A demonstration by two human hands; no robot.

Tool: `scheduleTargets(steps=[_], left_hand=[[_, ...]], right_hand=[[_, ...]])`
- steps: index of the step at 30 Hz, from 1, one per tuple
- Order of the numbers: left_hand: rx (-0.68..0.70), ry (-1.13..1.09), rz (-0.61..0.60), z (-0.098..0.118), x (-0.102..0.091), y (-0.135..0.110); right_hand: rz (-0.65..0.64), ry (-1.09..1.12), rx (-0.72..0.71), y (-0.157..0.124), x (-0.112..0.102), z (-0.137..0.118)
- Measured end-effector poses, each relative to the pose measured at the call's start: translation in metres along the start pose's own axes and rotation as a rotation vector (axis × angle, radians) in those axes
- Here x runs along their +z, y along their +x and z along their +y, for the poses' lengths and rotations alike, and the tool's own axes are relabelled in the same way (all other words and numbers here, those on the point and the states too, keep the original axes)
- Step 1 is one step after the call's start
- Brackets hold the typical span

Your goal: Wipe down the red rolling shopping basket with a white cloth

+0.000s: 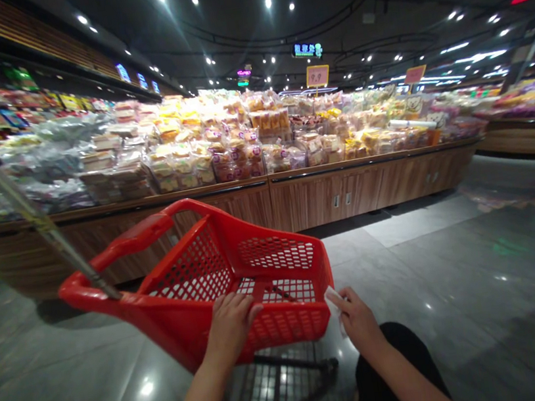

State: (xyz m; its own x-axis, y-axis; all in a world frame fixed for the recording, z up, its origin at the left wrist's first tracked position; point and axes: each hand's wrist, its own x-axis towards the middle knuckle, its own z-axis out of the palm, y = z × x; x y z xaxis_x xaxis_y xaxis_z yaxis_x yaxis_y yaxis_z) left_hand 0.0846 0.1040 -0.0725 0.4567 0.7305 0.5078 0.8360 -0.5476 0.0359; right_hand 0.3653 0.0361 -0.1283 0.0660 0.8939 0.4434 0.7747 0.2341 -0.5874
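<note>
Before a wooden display counter (326,195), one red shopping cart (273,243). Left hand (230,328): fingers curled together over its rim. Right hand (358,320): fingers pinched on a white paper slip (334,305).

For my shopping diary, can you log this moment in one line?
left hand: gripping red shopping cart | right hand: pinching white paper slip | ahead: packaged foods on counter

A shopping cart (285,327) stands just before the person, with a packaged-food display counter (326,195) beyond it and shelves (10,110) off to the left (the left hand (230,328) rests on the cart's near rim); the right hand (358,324), holding a paper slip (334,304), is just beside it.
</note>
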Motion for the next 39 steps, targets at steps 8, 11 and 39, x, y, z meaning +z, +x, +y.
scheduleTargets(steps=[8,11,39], left_hand=[[0.018,-0.04,0.012,-0.009,0.001,-0.006],[0.031,-0.055,0.017,-0.014,-0.001,-0.011],[0.105,-0.141,0.161,0.065,-0.004,-0.023]], right_hand=[[0.008,0.213,-0.149,-0.017,0.006,0.001],[-0.012,0.274,-0.178,-0.011,0.006,0.009],[-0.031,0.42,-0.167,-0.014,0.003,0.012]])
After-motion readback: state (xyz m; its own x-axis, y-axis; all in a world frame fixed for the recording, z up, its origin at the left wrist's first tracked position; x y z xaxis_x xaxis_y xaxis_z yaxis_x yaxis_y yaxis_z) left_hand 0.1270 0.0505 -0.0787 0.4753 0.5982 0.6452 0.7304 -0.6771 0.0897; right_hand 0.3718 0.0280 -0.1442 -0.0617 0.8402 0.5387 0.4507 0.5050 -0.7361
